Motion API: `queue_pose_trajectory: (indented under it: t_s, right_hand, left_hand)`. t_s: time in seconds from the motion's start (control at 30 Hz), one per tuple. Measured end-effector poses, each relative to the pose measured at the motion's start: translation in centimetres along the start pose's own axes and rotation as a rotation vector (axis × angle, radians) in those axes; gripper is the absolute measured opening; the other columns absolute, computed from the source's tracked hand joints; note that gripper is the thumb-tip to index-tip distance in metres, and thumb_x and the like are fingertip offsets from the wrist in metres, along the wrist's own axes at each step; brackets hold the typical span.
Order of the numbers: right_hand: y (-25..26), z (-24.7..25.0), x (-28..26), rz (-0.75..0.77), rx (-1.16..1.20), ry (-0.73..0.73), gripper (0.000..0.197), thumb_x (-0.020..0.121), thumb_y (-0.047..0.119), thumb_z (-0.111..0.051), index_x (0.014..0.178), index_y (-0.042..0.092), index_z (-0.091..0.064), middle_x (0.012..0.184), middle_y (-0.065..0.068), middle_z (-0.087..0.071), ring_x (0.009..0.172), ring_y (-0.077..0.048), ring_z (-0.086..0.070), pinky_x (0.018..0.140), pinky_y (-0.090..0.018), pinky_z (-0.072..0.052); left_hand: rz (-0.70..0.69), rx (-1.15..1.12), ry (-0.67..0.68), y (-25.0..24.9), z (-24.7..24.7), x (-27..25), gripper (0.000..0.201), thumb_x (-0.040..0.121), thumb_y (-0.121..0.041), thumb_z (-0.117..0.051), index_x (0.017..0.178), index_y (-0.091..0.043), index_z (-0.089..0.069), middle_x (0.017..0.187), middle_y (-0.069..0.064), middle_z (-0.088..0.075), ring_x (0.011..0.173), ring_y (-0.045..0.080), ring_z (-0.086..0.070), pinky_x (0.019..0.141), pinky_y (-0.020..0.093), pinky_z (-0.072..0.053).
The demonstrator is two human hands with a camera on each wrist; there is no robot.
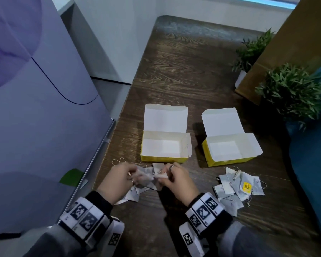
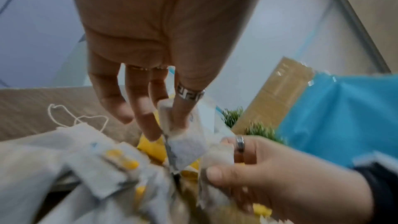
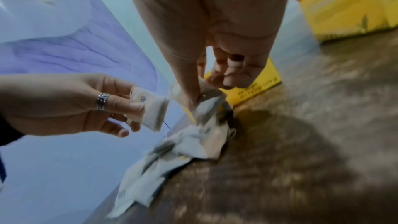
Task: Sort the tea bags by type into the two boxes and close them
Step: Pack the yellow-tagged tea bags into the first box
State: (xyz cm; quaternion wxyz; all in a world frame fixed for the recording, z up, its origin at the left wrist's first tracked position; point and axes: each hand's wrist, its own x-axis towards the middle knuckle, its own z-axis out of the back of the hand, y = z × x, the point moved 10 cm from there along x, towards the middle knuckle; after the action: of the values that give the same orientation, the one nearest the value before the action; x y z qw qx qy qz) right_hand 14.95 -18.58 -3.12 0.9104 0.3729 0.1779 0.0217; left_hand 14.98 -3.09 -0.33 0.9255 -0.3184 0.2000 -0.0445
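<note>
1. A dark wood-grain table [image 1: 183, 75] fills the scene, with a lilac panel beyond its edge off the left hand and two potted plants [image 1: 293, 93] far past the right hand.
2. The left hand [image 1: 117, 179] pinches one tea bag [image 2: 185, 147]; under it lies the left pile [image 1: 135, 191].
3. The right hand [image 1: 176, 179], close to the left, pinches another tea bag [image 3: 206, 94].
4. Ahead of the hands stand the left box [image 1: 164, 147] and right box [image 1: 230, 149], lids up, both empty; the right pile [image 1: 237, 190] lies outside the right hand.
5. Risk: strings [image 1: 119, 161] look tangled, so pulling could drag extra bags along or off the edge.
6. Writing: one yellow tag [image 1: 247, 187] and box print, both unreadable.
</note>
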Motion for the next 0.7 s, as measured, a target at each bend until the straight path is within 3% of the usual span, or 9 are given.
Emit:
queue_pose_trajectory:
  t_s: [0.07, 0.13, 0.2, 0.27, 0.33, 0.4, 0.47, 0.6, 0.7]
  right_hand:
    - [0.8, 2.3, -0.5, 0.058, -0.009, -0.061, 0.011, 0.082, 0.021, -0.068, 0.087, 0.013, -0.064, 0.094, 0.002, -0.056, 0.082, -0.011, -0.052, 0.073, -0.018, -0.038]
    - [1.8, 4.6, -0.6, 0.112, -0.016, -0.112, 0.010, 0.082, 0.020, -0.068, 0.087, 0.012, -0.067, 0.091, 0.001, -0.059, 0.076, -0.006, -0.051, 0.069, -0.010, -0.036]
    - [2.7, 6.4, -0.5, 0.156, -0.011, -0.149, 0.010, 0.083, 0.021, -0.068, 0.086, 0.012, -0.067, 0.085, 0.007, -0.056, 0.071, 0.002, -0.048, 0.068, -0.006, -0.037]
    - [3.5, 7.7, 0.1, 0.188, -0.006, -0.183, 0.010, 0.084, 0.019, -0.067, 0.088, 0.010, -0.067, 0.083, 0.015, -0.050, 0.072, 0.006, -0.047, 0.071, -0.003, -0.036]
    - [4.1, 8.4, 0.9, 0.208, 0.000, -0.194, 0.011, 0.085, 0.017, -0.066, 0.091, 0.009, -0.067, 0.086, 0.012, -0.050, 0.074, 0.007, -0.047, 0.073, -0.001, -0.035]
    - [4.4, 8.6, 1.9, 0.213, 0.009, -0.188, 0.012, 0.085, 0.018, -0.065, 0.093, 0.009, -0.066, 0.092, 0.007, -0.052, 0.076, 0.004, -0.049, 0.072, 0.000, -0.035]
    - [4.8, 8.6, 3.0, 0.209, 0.009, -0.174, 0.015, 0.085, 0.021, -0.065, 0.093, 0.009, -0.066, 0.095, 0.005, -0.053, 0.079, -0.001, -0.050, 0.072, -0.002, -0.036]
    - [5.5, 7.7, 5.5, 0.177, -0.054, -0.124, 0.010, 0.086, 0.023, -0.065, 0.089, 0.013, -0.063, 0.096, 0.004, -0.054, 0.082, -0.006, -0.049, 0.073, -0.012, -0.035]
    - [4.8, 7.0, 6.9, 0.114, -0.083, -0.089, 0.007, 0.087, 0.019, -0.062, 0.082, 0.018, -0.057, 0.088, 0.002, -0.057, 0.076, -0.010, -0.050, 0.068, -0.018, -0.035]
  left_hand:
    - [0.010, -0.177, -0.061, -0.2, 1.9, 0.2, 0.026, 0.082, -0.009, -0.066, 0.071, -0.032, -0.059, 0.074, -0.007, -0.061, 0.066, 0.004, -0.059, 0.060, 0.010, -0.045]
    - [0.042, -0.348, -0.139, -0.4, 3.7, 1.1, 0.019, 0.078, -0.009, -0.071, 0.082, -0.025, -0.062, 0.077, 0.000, -0.064, 0.068, 0.014, -0.062, 0.066, 0.028, -0.054]
    - [0.062, -0.429, -0.213, -0.7, 5.0, 2.6, 0.020, 0.075, -0.009, -0.073, 0.083, -0.021, -0.060, 0.079, 0.003, -0.063, 0.070, 0.020, -0.061, 0.068, 0.036, -0.054]
    - [0.069, -0.404, -0.264, -1.4, 5.8, 4.5, 0.019, 0.074, -0.014, -0.075, 0.082, -0.021, -0.059, 0.078, 0.002, -0.063, 0.072, 0.020, -0.062, 0.068, 0.035, -0.053]
    - [0.069, -0.286, -0.275, -2.3, 5.8, 6.3, 0.018, 0.075, -0.019, -0.075, 0.082, -0.020, -0.059, 0.077, -0.001, -0.064, 0.073, 0.015, -0.060, 0.064, 0.024, -0.048]
    - [0.088, -0.166, -0.262, -2.7, 5.3, 7.8, 0.015, 0.076, -0.022, -0.073, 0.076, -0.023, -0.057, 0.073, -0.005, -0.061, 0.075, 0.013, -0.059, 0.063, 0.022, -0.043]
    - [0.114, -0.091, -0.259, -2.6, 4.8, 8.7, 0.017, 0.077, -0.025, -0.070, 0.069, -0.026, -0.055, 0.073, -0.005, -0.060, 0.080, 0.016, -0.060, 0.067, 0.028, -0.047]
    - [0.116, -0.042, -0.288, -1.7, 4.3, 9.3, 0.016, 0.076, -0.032, -0.071, 0.070, -0.023, -0.060, 0.091, 0.002, -0.051, 0.086, 0.018, -0.052, 0.079, 0.031, -0.045]
    - [0.079, -0.077, -0.304, -1.6, 4.3, 8.8, 0.009, 0.078, -0.026, -0.070, 0.074, -0.022, -0.064, 0.079, -0.004, -0.046, 0.079, 0.016, -0.049, 0.075, 0.030, -0.044]
